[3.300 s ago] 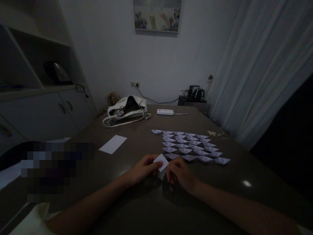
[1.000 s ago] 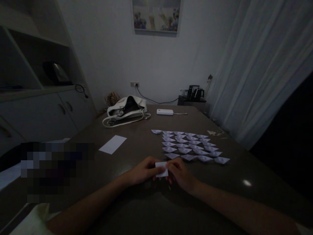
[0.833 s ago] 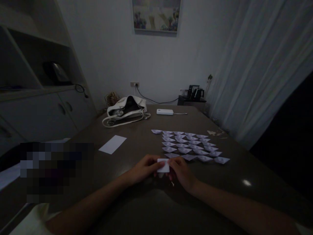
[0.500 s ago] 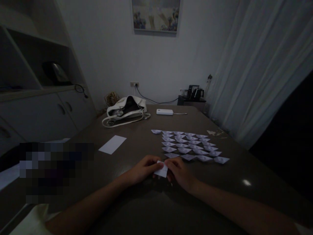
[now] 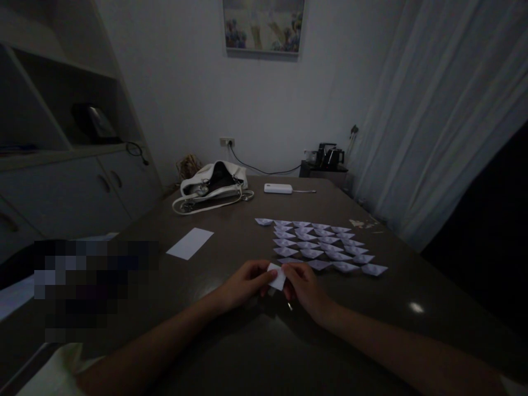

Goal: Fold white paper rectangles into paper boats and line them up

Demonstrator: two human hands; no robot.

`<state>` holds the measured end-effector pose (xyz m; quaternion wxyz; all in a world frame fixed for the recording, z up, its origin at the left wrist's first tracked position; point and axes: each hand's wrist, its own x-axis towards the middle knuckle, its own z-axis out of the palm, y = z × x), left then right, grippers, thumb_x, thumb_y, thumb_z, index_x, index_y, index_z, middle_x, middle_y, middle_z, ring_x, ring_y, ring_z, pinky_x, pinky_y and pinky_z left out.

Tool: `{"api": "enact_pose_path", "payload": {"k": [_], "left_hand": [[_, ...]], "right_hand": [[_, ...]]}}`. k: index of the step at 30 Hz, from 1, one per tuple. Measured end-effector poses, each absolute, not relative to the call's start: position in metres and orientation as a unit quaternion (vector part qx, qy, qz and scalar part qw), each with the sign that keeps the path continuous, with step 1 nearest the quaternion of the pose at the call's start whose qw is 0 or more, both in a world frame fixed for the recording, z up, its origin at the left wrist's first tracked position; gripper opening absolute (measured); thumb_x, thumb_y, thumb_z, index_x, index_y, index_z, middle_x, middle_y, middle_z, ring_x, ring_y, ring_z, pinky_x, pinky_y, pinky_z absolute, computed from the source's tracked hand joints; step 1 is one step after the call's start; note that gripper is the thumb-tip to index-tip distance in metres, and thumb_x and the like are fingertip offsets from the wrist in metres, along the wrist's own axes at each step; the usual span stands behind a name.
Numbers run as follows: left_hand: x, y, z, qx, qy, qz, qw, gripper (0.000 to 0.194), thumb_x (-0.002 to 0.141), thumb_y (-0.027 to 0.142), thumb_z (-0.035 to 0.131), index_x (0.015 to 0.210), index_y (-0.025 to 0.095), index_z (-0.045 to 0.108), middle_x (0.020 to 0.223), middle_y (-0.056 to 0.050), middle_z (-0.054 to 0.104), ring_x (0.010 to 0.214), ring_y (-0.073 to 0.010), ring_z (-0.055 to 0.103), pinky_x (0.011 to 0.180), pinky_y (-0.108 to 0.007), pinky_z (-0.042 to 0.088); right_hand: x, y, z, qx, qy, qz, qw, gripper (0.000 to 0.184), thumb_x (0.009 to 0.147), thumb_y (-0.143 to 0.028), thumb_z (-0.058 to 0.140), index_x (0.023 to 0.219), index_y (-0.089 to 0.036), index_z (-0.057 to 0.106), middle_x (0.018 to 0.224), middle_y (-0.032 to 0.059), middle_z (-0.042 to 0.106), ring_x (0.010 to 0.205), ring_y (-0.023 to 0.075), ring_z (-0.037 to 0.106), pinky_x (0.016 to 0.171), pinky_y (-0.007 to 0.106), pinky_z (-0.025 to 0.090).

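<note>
Between my two hands is a small piece of folded white paper (image 5: 278, 278), held above the near part of the table. My left hand (image 5: 249, 281) pinches its left side, thumb on top. At its right side, my right hand (image 5: 304, 286) grips the edge between thumb and fingers. The fingers beneath the paper are partly hidden. Just beyond my hands, several folded paper boats (image 5: 311, 253) stand in rows. A flat white sheet of paper (image 5: 190, 243) lies to the left, apart from my hands.
A white handbag (image 5: 214, 187) sits open at the far left of the brown table (image 5: 231, 352). A white power bank (image 5: 278, 188) with a short cable lies at the far middle. Dark kettles (image 5: 331, 157) stand behind on a low cabinet. A blurred patch covers the left edge.
The folded paper has turned and shifted slightly up and right in my hands, and it shows a squarer face. Both hands keep hold of it. The boats and sheet have stayed put.
</note>
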<state>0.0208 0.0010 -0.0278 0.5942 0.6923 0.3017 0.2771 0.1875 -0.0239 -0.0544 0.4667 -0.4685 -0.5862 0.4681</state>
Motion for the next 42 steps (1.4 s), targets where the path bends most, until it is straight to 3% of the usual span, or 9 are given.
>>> {"api": "enact_pose_path", "payload": {"k": [13,26,32,42], "left_hand": [[0.020,0.001,-0.027,0.684,0.282,0.274,0.615,0.028,0.081,0.037,0.056,0.070,0.012,0.060,0.061,0.001,0.054,0.053,-0.0097,0.043,0.051,-0.020,0.033],[0.019,0.000,-0.027,0.721,0.252,0.233,0.603,0.033,0.086,0.041,0.053,0.073,0.011,0.061,0.063,0.000,0.055,0.056,-0.0093,0.044,0.052,-0.019,0.034],[0.020,0.000,-0.028,0.714,0.281,0.255,0.588,0.039,0.087,0.048,0.050,0.073,0.012,0.056,0.061,0.003,0.049,0.053,-0.0087,0.042,0.050,-0.019,0.033],[0.019,0.000,-0.024,0.719,0.259,0.244,0.597,0.034,0.088,0.041,0.050,0.071,0.012,0.057,0.061,0.002,0.051,0.052,-0.0085,0.041,0.049,-0.019,0.032]], "right_hand": [[0.185,-0.032,-0.042,-0.421,-0.596,0.545,0.414,0.034,0.080,-0.039,0.051,0.054,-0.018,0.058,0.049,0.0001,0.051,0.038,0.0092,0.042,0.039,0.022,0.031],[0.188,-0.030,-0.050,-0.408,-0.643,0.498,0.415,0.033,0.082,-0.040,0.051,0.058,-0.017,0.057,0.048,-0.0016,0.050,0.040,0.0093,0.043,0.040,0.021,0.032],[0.187,-0.027,-0.052,-0.438,-0.605,0.480,0.460,0.034,0.083,-0.038,0.049,0.057,-0.017,0.056,0.045,-0.0024,0.047,0.039,0.0093,0.043,0.038,0.020,0.030],[0.187,-0.031,-0.050,-0.427,-0.619,0.491,0.439,0.030,0.083,-0.038,0.053,0.061,-0.018,0.059,0.050,-0.0017,0.050,0.042,0.0109,0.046,0.041,0.022,0.034]]}}
